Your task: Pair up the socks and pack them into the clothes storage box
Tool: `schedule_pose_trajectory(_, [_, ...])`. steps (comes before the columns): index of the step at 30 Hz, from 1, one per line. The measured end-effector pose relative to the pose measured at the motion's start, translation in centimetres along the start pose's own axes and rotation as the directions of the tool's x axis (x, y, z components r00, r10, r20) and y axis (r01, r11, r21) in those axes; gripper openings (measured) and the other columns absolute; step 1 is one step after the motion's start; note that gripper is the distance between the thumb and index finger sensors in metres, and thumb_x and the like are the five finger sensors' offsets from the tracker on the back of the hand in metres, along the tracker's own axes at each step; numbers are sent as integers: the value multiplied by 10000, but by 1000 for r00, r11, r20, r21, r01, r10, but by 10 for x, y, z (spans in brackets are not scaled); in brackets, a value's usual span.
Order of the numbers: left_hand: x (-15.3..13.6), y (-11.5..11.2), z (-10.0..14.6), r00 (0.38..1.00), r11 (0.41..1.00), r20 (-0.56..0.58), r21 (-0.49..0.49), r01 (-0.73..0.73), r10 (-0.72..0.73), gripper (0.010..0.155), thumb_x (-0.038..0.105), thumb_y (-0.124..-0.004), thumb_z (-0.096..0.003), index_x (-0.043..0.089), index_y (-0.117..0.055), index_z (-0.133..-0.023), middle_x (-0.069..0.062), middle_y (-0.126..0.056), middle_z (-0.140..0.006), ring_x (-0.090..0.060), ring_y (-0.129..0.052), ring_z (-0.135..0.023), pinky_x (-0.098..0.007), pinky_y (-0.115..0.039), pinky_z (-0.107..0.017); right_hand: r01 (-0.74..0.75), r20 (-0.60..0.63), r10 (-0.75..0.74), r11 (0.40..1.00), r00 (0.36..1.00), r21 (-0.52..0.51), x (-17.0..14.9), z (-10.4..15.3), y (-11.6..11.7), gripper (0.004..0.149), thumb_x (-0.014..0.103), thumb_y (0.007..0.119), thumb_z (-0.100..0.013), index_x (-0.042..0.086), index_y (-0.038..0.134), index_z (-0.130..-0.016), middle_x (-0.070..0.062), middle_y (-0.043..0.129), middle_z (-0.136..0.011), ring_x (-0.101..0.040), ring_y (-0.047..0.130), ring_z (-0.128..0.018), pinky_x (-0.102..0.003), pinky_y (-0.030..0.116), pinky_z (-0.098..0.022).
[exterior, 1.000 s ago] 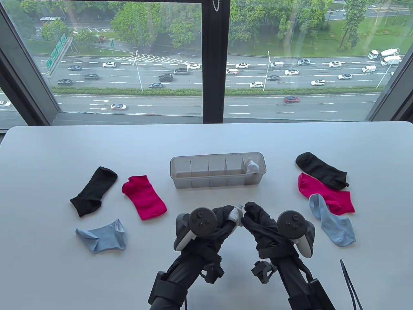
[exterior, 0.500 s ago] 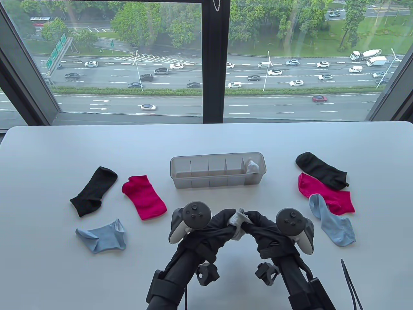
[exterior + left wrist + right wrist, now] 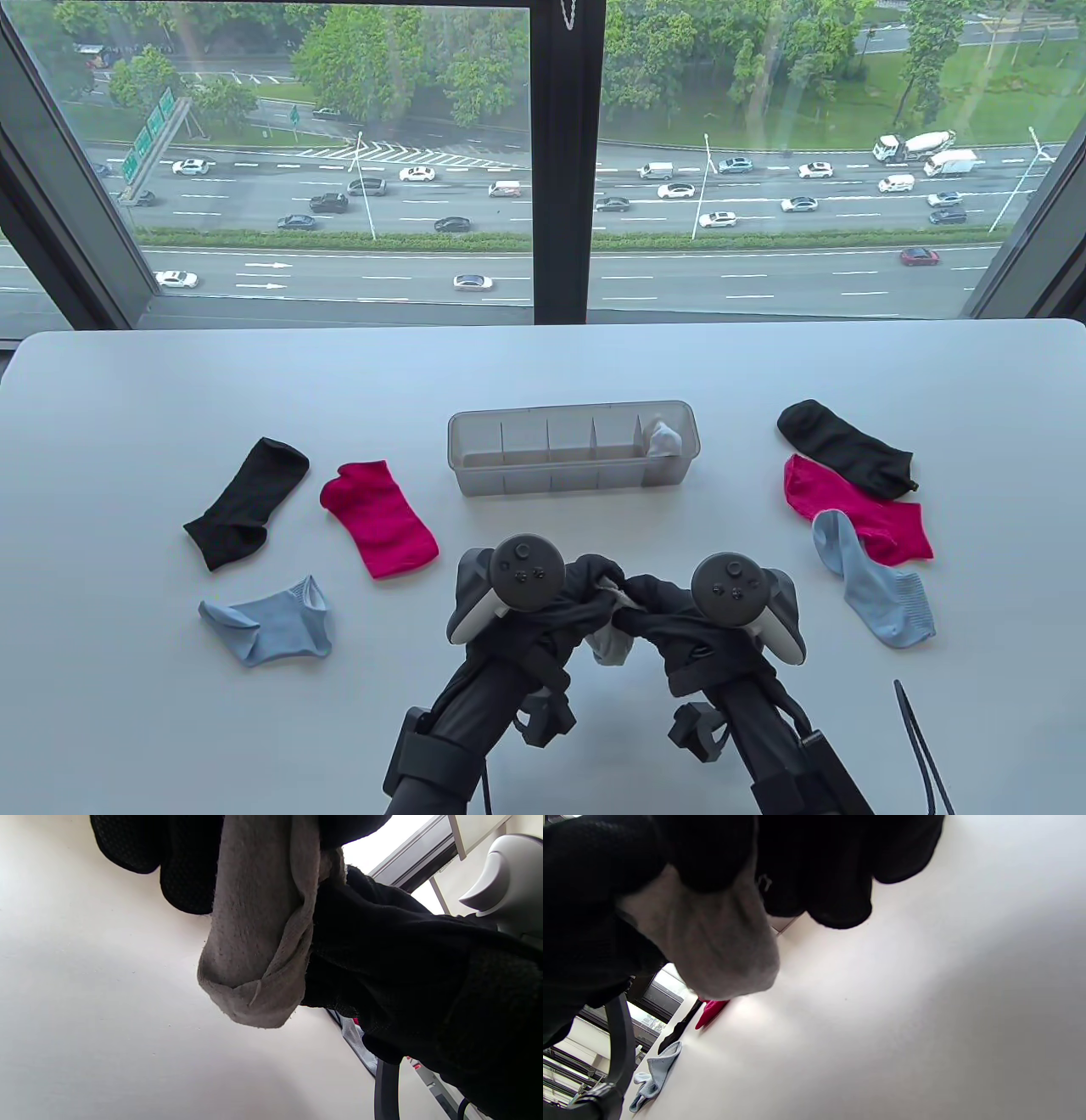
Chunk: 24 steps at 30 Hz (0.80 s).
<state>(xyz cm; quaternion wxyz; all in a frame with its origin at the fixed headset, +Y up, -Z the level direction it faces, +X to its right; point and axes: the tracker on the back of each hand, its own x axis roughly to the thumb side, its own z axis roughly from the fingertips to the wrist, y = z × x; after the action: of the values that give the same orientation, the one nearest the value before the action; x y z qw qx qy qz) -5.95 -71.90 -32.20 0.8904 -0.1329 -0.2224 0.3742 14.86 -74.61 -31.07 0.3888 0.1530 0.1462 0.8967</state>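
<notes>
Left hand (image 3: 585,594) and right hand (image 3: 657,607): grips clenched together on one pale grey fabric sock (image 3: 611,647), held above the near middle of the white surface (image 3: 543,365). Translucent grey divided storage box (image 3: 475,480): set at the surface's centre, a grey sock bundle (image 3: 664,437) lodged in its rightmost compartment. Black, crimson and light blue socks: one of each laid out toward the left edge, one of each overlapped toward the right edge.

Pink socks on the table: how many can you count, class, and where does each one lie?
2. One pink sock lies left of the storage box, beside a black sock. The other pink sock lies on the right, partly under a black sock and a blue sock.
</notes>
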Motion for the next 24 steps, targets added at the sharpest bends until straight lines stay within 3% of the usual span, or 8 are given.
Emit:
schedule_pose_trajectory(7, [-6,4,0,995,995,-7,18,-97,97,389,394,-625,-599,127,-850,-772,-151,-919,-719,-385,-968,-630,-667,-685,-664,-16,24,15,998,1000,68,8,-4,5,449,355,772,-522,196,729,-940,-53,903,-804,-293,920,-754,-544,706,-669])
schedule_pose_trajectory(9, [-8,4,1,996,996,-28,4,-85,86,427,395,-681,-585,136,-772,-912,-185,-872,-886,-423,-937,-749,-681,-663,-675,-1,3,1,1000,1000,31,4,-3,1,435,348,767,-530,193,733,-935,-60,908,-796,-292,930,-741,-540,716,-661])
schedule_pose_trajectory(10, [-8,2,-1,997,995,-59,-72,-64,60,580,350,-704,-586,46,-611,-1072,-285,-737,-1040,-480,-863,-857,-698,-632,-688,8,-10,-8,1000,1000,20,1,-3,-3,438,352,756,-538,183,724,-941,-54,910,-782,-280,936,-725,-533,726,-655])
schedule_pose_trajectory(11, [-7,0,-1,995,988,-102,-156,-18,2,660,352,-700,-590,3,-507,-1116,-309,-672,-1080,-505,-804,-923,-697,-607,-710,35,-13,-34,999,999,14,-2,-2,-6,438,354,748,-544,177,721,-944,-52,910,-771,-270,939,-710,-531,732,-648])
schedule_pose_trajectory(14, [-3,-8,-5,996,991,-74,-123,44,-53,543,313,-723,-575,42,-646,-1040,-246,-807,-992,-450,-894,-861,-664,-669,-693,47,-25,-46,998,999,31,-8,1,-10,437,347,748,-546,168,725,-944,-70,904,-775,-289,930,-717,-546,719,-651])
schedule_pose_trajectory(16, [1,-9,-6,998,979,-48,-201,41,-51,519,277,-708,-563,111,-597,-1043,-205,-719,-1064,-442,-818,-941,-664,-635,-723,65,-11,-65,997,998,48,-7,1,-13,432,334,748,-543,167,728,-941,-76,899,-796,-307,922,-742,-555,709,-660])
schedule_pose_trajectory(20, [4,-10,-6,1000,970,7,-244,20,-19,498,257,-720,-532,111,-626,-999,-200,-747,-1023,-428,-845,-906,-634,-669,-721,-92,10,91,992,996,92,-2,-2,-18,433,329,724,-531,207,716,-947,-40,892,-792,-260,917,-744,-536,708,-678])
schedule_pose_trajectory(24, [4,-12,-5,1000,980,12,-197,8,-5,579,225,-695,-548,72,-522,-1078,-239,-746,-1001,-455,-862,-866,-661,-673,-702,-18,-11,19,999,1000,33,-6,1,-22,435,354,753,-531,204,733,-939,-52,898,-793,-280,917,-748,-547,697,-677])
